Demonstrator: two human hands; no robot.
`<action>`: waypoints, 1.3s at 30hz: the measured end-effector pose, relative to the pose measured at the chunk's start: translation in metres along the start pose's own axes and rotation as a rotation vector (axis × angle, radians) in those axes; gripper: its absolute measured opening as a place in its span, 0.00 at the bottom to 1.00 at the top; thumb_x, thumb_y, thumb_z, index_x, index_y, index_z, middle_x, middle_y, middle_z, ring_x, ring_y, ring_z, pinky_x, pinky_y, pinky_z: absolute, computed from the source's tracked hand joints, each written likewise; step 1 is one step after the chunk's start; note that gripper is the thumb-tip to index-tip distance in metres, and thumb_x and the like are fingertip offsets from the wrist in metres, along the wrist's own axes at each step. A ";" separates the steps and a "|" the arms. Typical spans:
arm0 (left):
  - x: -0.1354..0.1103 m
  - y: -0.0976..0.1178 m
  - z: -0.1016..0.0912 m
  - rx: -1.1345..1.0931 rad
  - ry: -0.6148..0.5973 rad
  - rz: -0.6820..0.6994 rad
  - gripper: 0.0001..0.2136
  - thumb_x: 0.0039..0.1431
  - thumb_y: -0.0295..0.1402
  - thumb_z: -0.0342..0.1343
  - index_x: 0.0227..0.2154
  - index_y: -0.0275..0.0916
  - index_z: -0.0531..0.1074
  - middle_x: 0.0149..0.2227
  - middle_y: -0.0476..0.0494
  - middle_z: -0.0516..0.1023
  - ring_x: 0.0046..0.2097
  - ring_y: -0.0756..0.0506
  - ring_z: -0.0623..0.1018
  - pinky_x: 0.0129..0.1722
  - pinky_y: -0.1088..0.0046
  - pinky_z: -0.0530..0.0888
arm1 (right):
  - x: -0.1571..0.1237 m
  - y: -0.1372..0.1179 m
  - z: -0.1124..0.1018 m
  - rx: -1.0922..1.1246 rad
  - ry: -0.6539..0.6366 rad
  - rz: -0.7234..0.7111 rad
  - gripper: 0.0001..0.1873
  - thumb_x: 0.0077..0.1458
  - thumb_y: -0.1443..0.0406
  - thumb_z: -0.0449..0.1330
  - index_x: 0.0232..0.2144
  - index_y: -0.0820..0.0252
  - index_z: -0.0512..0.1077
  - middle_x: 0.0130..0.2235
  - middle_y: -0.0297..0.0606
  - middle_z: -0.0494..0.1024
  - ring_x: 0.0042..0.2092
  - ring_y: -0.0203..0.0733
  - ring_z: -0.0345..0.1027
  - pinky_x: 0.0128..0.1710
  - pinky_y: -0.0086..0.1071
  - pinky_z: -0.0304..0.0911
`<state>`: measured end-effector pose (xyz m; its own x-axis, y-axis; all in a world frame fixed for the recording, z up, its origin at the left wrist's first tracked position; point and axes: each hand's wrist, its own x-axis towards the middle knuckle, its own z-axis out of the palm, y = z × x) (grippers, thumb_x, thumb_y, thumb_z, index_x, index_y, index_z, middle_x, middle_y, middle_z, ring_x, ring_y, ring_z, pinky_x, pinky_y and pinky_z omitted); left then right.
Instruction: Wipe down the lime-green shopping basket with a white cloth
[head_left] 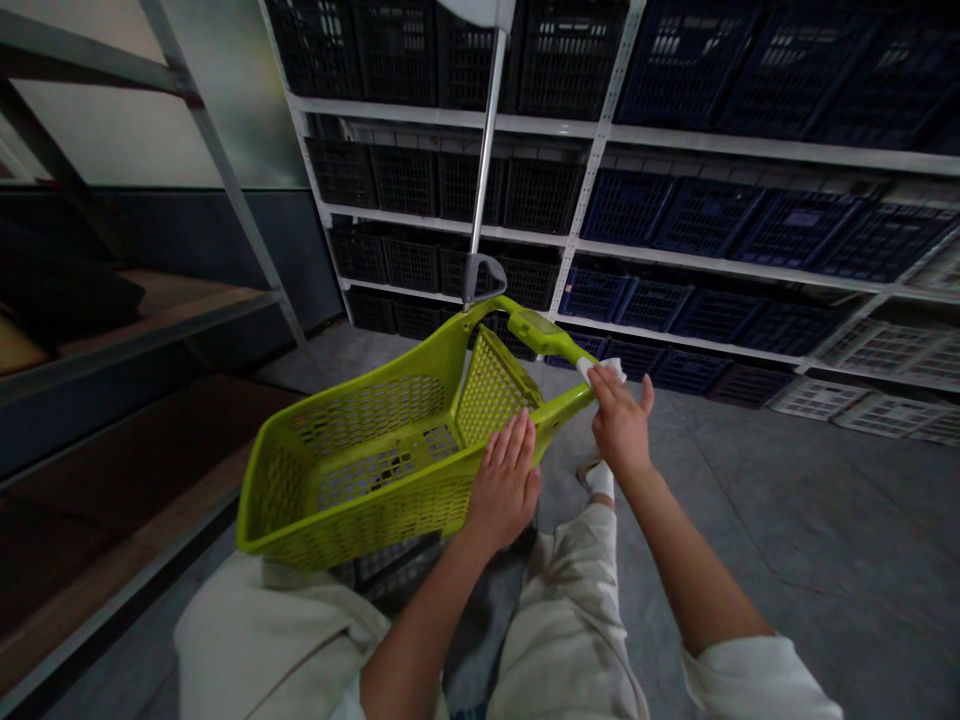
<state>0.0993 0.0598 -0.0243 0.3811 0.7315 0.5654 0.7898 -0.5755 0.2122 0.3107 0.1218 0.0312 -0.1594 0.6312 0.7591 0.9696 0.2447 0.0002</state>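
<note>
A lime-green plastic shopping basket (375, 460) rests tilted on my lap, its handle end pointing away from me. My left hand (506, 485) lies on the basket's near rim with the fingers flat and together, steadying it. My right hand (621, 420) presses a small white cloth (604, 368) against the green handle bar (559, 350), fingers pinched on the cloth. A metal pole (486, 150) rises from the grey bracket at the basket's far end. My legs are in light trousers below the basket.
Metal shelving with several black crates (420, 180) and blue crates (750, 230) fills the far wall. White crates (877, 350) sit low on the right. A wooden shelf (112, 330) on a metal frame stands to the left. Grey concrete floor (787, 520) stretches to the right.
</note>
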 end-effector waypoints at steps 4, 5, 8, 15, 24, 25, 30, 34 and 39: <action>0.001 0.002 0.004 -0.001 0.010 -0.005 0.30 0.68 0.31 0.40 0.70 0.32 0.40 0.72 0.38 0.45 0.72 0.41 0.47 0.69 0.55 0.54 | -0.025 -0.047 0.000 0.061 -0.090 -0.156 0.32 0.55 0.78 0.45 0.61 0.59 0.64 0.62 0.42 0.70 0.66 0.44 0.58 0.69 0.51 0.35; 0.001 0.003 0.004 -0.001 0.008 -0.006 0.30 0.68 0.31 0.40 0.70 0.32 0.40 0.72 0.38 0.45 0.72 0.42 0.47 0.69 0.55 0.53 | -0.029 -0.053 -0.002 0.087 -0.128 -0.227 0.32 0.56 0.78 0.45 0.62 0.59 0.63 0.62 0.41 0.70 0.67 0.42 0.57 0.69 0.48 0.37; 0.002 0.002 0.002 -0.009 0.000 -0.001 0.30 0.67 0.31 0.40 0.70 0.32 0.39 0.72 0.38 0.46 0.72 0.42 0.47 0.69 0.56 0.53 | -0.026 -0.043 -0.007 0.111 -0.190 -0.339 0.33 0.56 0.78 0.45 0.63 0.58 0.62 0.63 0.40 0.68 0.67 0.40 0.56 0.69 0.44 0.41; 0.006 0.003 0.002 -0.057 -0.027 -0.006 0.30 0.68 0.31 0.39 0.70 0.33 0.40 0.73 0.40 0.42 0.73 0.42 0.45 0.70 0.56 0.53 | 0.003 0.007 -0.003 -0.027 -0.031 -0.002 0.35 0.50 0.79 0.48 0.60 0.58 0.66 0.60 0.44 0.73 0.63 0.46 0.64 0.68 0.54 0.36; 0.008 0.005 0.001 -0.104 -0.023 -0.017 0.28 0.68 0.31 0.38 0.69 0.31 0.43 0.72 0.39 0.45 0.73 0.43 0.44 0.70 0.57 0.52 | -0.018 -0.037 -0.008 0.094 -0.150 -0.278 0.33 0.54 0.78 0.46 0.59 0.56 0.67 0.60 0.40 0.73 0.63 0.41 0.63 0.69 0.48 0.37; 0.008 0.006 0.000 -0.118 -0.027 -0.018 0.28 0.68 0.31 0.38 0.69 0.31 0.43 0.73 0.39 0.44 0.73 0.44 0.44 0.70 0.57 0.52 | -0.011 -0.024 -0.008 0.076 -0.132 -0.244 0.33 0.52 0.79 0.47 0.58 0.55 0.68 0.59 0.40 0.74 0.63 0.41 0.64 0.69 0.50 0.35; 0.011 0.008 -0.001 -0.163 -0.032 -0.023 0.29 0.67 0.31 0.39 0.69 0.32 0.44 0.72 0.39 0.45 0.72 0.43 0.45 0.70 0.56 0.53 | 0.005 0.004 -0.002 -0.018 -0.027 0.002 0.34 0.49 0.79 0.48 0.56 0.56 0.69 0.57 0.41 0.75 0.62 0.46 0.66 0.68 0.56 0.32; 0.012 0.009 0.002 -0.140 -0.018 -0.021 0.29 0.67 0.30 0.39 0.69 0.31 0.43 0.72 0.38 0.45 0.73 0.43 0.45 0.70 0.56 0.53 | -0.018 -0.036 -0.001 0.050 -0.090 -0.132 0.34 0.51 0.79 0.47 0.59 0.57 0.67 0.60 0.42 0.73 0.64 0.44 0.62 0.68 0.52 0.35; 0.010 0.007 0.000 -0.123 -0.018 -0.010 0.29 0.67 0.30 0.39 0.69 0.32 0.43 0.72 0.38 0.45 0.72 0.43 0.45 0.70 0.57 0.54 | -0.013 -0.019 -0.007 0.081 -0.149 -0.255 0.33 0.53 0.79 0.47 0.58 0.55 0.67 0.59 0.39 0.73 0.63 0.40 0.64 0.69 0.51 0.31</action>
<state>0.1091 0.0635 -0.0173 0.3824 0.7434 0.5488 0.7293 -0.6075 0.3148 0.2959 0.1041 0.0261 -0.4272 0.6411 0.6376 0.8777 0.4634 0.1222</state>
